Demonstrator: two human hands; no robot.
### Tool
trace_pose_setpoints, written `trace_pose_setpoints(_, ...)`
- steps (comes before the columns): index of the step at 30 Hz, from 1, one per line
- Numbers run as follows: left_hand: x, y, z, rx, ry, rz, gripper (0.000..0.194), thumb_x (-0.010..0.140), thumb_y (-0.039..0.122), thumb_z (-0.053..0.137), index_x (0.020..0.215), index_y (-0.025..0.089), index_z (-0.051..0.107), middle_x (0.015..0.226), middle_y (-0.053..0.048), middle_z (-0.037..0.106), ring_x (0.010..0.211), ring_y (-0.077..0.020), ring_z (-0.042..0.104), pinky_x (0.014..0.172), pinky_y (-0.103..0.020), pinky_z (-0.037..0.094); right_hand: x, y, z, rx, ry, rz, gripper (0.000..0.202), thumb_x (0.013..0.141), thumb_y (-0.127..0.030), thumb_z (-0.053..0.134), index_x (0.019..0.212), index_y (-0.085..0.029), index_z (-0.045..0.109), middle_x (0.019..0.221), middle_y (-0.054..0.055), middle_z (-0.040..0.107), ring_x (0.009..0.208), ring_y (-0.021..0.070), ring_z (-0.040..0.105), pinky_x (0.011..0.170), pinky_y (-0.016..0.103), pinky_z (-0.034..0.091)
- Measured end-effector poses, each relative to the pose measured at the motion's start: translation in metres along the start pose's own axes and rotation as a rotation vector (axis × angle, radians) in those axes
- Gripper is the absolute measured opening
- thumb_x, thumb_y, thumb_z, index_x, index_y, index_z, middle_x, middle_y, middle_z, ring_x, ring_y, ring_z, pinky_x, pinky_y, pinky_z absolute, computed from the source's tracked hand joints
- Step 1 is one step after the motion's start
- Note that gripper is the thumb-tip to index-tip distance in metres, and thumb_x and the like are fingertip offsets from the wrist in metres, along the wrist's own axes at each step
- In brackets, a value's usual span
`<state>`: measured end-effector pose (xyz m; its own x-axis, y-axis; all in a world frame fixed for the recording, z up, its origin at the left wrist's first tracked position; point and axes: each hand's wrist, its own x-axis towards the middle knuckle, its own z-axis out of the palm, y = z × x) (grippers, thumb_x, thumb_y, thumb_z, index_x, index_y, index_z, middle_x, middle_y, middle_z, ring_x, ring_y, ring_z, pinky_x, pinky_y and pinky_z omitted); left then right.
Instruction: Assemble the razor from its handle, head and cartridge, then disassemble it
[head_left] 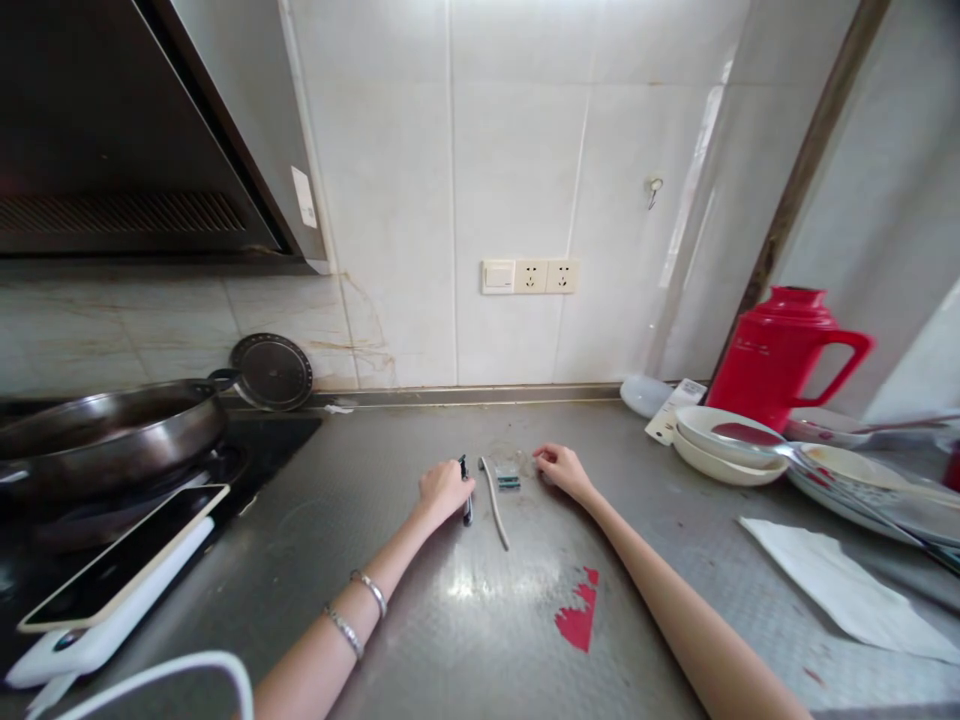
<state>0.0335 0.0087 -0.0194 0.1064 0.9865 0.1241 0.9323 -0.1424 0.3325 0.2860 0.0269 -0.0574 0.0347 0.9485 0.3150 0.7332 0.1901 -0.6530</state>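
My left hand (446, 488) is closed around a slim black and silver object (468, 515), whose dark ends stick out beyond the fingers; its kind is unclear. Just to its right lies a thin, pale, slightly curved handle (495, 508). A small teal-striped item (509, 482) rests beside that, below some clear plastic (514, 458). At the right edge of this plastic is my right hand (562, 468), its fingers curled together; whatever may be between the fingertips is too small to make out.
A torn red piece (577, 618) lies on the metal counter (450, 640) between my forearms. Left are a pan (112, 430) and a phone (124, 560) on a white device with a cable. Right stand stacked bowls (727, 455), a red thermos jug (776, 355) and a white napkin (840, 585).
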Motion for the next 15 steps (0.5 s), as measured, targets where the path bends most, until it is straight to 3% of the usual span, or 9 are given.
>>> trace_pose_setpoints(4, 0.003, -0.004, -0.002, -0.134, 0.029, -0.031, 0.018, 0.066, 0.029, 0.054, 0.055, 0.016, 0.058, 0.069, -0.011, 0.067, 0.08, -0.0254, 0.063, 0.063, -0.029, 0.042, 0.0, 0.002, -0.001, 0.049, 0.005, 0.015, 0.027, 0.067, -0.021, 0.041, 0.082, -0.015, 0.063, 0.061, 0.002, 0.063, 0.06, 0.0152, 0.059, 0.06, 0.023, 0.043)
trace_pose_setpoints(7, 0.006, -0.01, -0.006, -0.487, -0.095, -0.097, 0.024, 0.069, 0.03, 0.053, 0.051, 0.015, 0.051, 0.056, -0.007, 0.063, 0.066, -0.0203, 0.063, 0.056, -0.025, 0.043, 0.001, 0.005, 0.0, 0.1, 0.0, 0.027, 0.028, 0.067, -0.021, 0.041, 0.084, -0.015, 0.062, 0.059, 0.001, 0.063, 0.059, 0.0151, 0.059, 0.059, 0.023, 0.045)
trace_pose_setpoints(11, 0.004, -0.013, -0.013, -0.813, -0.214, -0.148, 0.026, 0.079, 0.034, 0.04, 0.065, 0.015, 0.049, 0.057, -0.005, 0.063, 0.051, -0.0131, 0.06, 0.049, -0.023, 0.047, 0.002, 0.008, 0.001, 0.141, 0.003, 0.032, 0.027, 0.067, -0.021, 0.041, 0.084, -0.015, 0.062, 0.058, 0.0, 0.061, 0.057, 0.0146, 0.059, 0.057, 0.022, 0.045)
trace_pose_setpoints(15, 0.001, -0.012, -0.013, -1.245, -0.204, -0.275, 0.02, 0.076, 0.034, 0.045, 0.072, 0.015, 0.048, 0.049, 0.002, 0.053, 0.037, -0.0073, 0.048, 0.041, -0.02, 0.043, 0.002, 0.009, 0.001, 0.158, -0.002, 0.031, 0.028, 0.067, -0.02, 0.041, 0.086, -0.015, 0.061, 0.058, 0.0, 0.061, 0.057, 0.0142, 0.059, 0.057, 0.022, 0.046)
